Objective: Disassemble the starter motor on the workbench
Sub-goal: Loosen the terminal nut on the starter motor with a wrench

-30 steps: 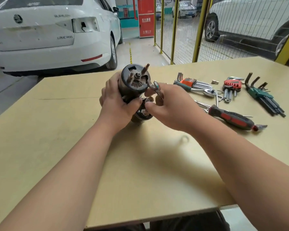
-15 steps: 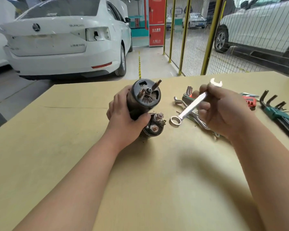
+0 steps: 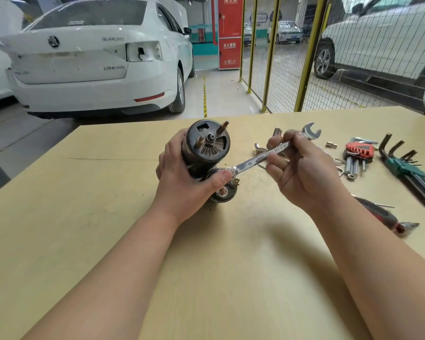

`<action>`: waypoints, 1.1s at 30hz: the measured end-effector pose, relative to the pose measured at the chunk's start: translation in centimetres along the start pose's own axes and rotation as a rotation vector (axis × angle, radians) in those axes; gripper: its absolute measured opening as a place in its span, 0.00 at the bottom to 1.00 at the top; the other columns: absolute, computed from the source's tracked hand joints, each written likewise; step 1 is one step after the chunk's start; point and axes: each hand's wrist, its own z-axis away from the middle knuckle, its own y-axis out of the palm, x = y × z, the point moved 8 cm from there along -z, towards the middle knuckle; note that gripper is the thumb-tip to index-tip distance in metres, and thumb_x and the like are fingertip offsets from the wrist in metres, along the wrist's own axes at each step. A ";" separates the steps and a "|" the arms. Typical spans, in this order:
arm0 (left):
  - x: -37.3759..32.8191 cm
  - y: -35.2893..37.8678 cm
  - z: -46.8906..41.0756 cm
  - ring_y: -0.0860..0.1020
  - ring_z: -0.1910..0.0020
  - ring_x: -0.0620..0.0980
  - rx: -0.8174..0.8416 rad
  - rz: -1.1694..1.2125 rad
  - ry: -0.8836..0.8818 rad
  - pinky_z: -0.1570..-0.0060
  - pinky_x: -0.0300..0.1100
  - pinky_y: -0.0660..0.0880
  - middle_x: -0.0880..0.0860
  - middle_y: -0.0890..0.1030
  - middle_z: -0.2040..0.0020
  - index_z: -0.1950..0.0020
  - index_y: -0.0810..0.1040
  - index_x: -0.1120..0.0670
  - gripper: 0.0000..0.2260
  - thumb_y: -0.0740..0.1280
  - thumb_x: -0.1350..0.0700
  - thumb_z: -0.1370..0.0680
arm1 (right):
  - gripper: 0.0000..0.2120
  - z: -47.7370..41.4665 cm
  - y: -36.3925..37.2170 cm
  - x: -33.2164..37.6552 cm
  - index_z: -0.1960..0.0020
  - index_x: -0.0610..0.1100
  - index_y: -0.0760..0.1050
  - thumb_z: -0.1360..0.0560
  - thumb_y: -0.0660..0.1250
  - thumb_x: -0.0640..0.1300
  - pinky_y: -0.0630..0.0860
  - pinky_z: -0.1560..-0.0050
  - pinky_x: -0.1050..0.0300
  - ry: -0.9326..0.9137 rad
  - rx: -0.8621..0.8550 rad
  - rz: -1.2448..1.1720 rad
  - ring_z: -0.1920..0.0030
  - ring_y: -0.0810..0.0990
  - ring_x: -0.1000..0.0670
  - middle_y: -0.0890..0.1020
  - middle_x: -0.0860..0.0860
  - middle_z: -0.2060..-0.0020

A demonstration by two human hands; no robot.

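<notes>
Pale plywood workbench [image 3: 108, 217] fronts a garage with a white sedan [image 3: 88, 60] beyond it. One starter motor [image 3: 206, 148] stands near the middle, the left hand [image 3: 182, 177] clasped around its dark housing, thumb across the solenoid below. The right hand [image 3: 302, 173] pinches one combination wrench [image 3: 268, 155] by the shank; its ring end now sits on the solenoid terminal beside that thumb, where half a second ago it hung clear to the right. Farther right lie two hex key sets, red [image 3: 357, 153] and green [image 3: 407, 168], and one red-handled screwdriver [image 3: 383, 215].
</notes>
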 end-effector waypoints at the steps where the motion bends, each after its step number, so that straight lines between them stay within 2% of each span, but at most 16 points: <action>1: 0.0 0.0 0.0 0.61 0.34 0.46 -0.007 0.004 -0.002 0.30 0.53 0.60 0.44 0.67 0.33 0.30 0.59 0.45 0.44 0.67 0.32 0.42 | 0.14 0.0 0.2 0.2 0.57 0.45 0.69 0.17 0.49 0.45 0.70 0.79 0.65 -0.002 0.008 -0.001 0.79 0.74 0.52 0.80 0.47 0.68; 4: 0.0 0.1 0.1 0.62 0.33 0.46 -0.014 0.025 -0.007 0.31 0.54 0.62 0.43 0.68 0.34 0.31 0.60 0.43 0.42 0.68 0.33 0.42 | 0.14 -0.4 1.1 0.9 0.57 0.44 0.69 0.17 0.49 0.45 0.70 0.79 0.64 -0.005 0.027 0.088 0.79 0.73 0.52 0.80 0.47 0.69; 11: 0.1 0.0 0.2 0.61 0.33 0.45 -0.025 0.047 -0.017 0.30 0.54 0.61 0.39 0.67 0.36 0.37 0.56 0.32 0.38 0.70 0.32 0.43 | 0.12 -2.2 7.6 2.5 0.53 0.41 0.70 0.17 0.52 0.45 0.68 0.80 0.62 0.019 0.178 0.549 0.79 0.70 0.53 0.80 0.48 0.71; 13: 0.2 -0.1 0.2 0.61 0.32 0.45 -0.031 0.046 -0.025 0.30 0.53 0.61 0.39 0.67 0.37 0.36 0.57 0.34 0.40 0.70 0.32 0.44 | 0.11 -2.6 9.2 2.1 0.52 0.41 0.71 0.18 0.54 0.45 0.66 0.79 0.61 0.039 0.184 0.694 0.79 0.69 0.53 0.80 0.48 0.71; 16: 0.5 -0.1 0.3 0.62 0.31 0.46 -0.030 0.055 -0.034 0.30 0.54 0.61 0.41 0.67 0.36 0.34 0.59 0.37 0.43 0.71 0.32 0.45 | 0.11 -2.3 10.7 2.2 0.53 0.41 0.71 0.18 0.54 0.44 0.64 0.79 0.60 -0.045 0.205 0.793 0.79 0.66 0.52 0.79 0.47 0.71; 19: 0.4 -0.1 0.3 0.61 0.31 0.46 -0.016 0.074 -0.027 0.29 0.54 0.60 0.42 0.67 0.35 0.34 0.58 0.37 0.43 0.71 0.32 0.46 | 0.10 -1.1 10.1 3.8 0.52 0.39 0.70 0.17 0.53 0.42 0.63 0.82 0.62 -0.218 0.166 0.657 0.81 0.66 0.54 0.78 0.48 0.73; 22: 0.4 -0.1 0.2 0.61 0.30 0.47 -0.006 0.084 -0.019 0.30 0.54 0.61 0.45 0.68 0.33 0.32 0.59 0.40 0.45 0.71 0.32 0.45 | 0.10 0.9 6.8 5.0 0.50 0.39 0.69 0.17 0.51 0.41 0.63 0.83 0.62 -0.342 0.002 0.414 0.81 0.66 0.54 0.78 0.49 0.72; 27: 0.3 0.0 0.2 0.61 0.30 0.48 0.008 0.089 -0.018 0.30 0.54 0.61 0.45 0.68 0.33 0.32 0.59 0.41 0.44 0.70 0.33 0.44 | 0.10 2.9 1.9 3.1 0.53 0.41 0.67 0.17 0.50 0.42 0.65 0.80 0.64 -0.354 -0.284 0.199 0.82 0.66 0.54 0.78 0.49 0.74; 33: 0.3 0.1 0.2 0.60 0.31 0.47 0.010 0.086 -0.015 0.30 0.55 0.61 0.44 0.67 0.33 0.33 0.58 0.38 0.41 0.69 0.33 0.43 | 0.10 2.8 0.6 1.6 0.55 0.43 0.66 0.17 0.50 0.42 0.66 0.80 0.65 -0.343 -0.368 0.135 0.84 0.66 0.54 0.79 0.50 0.76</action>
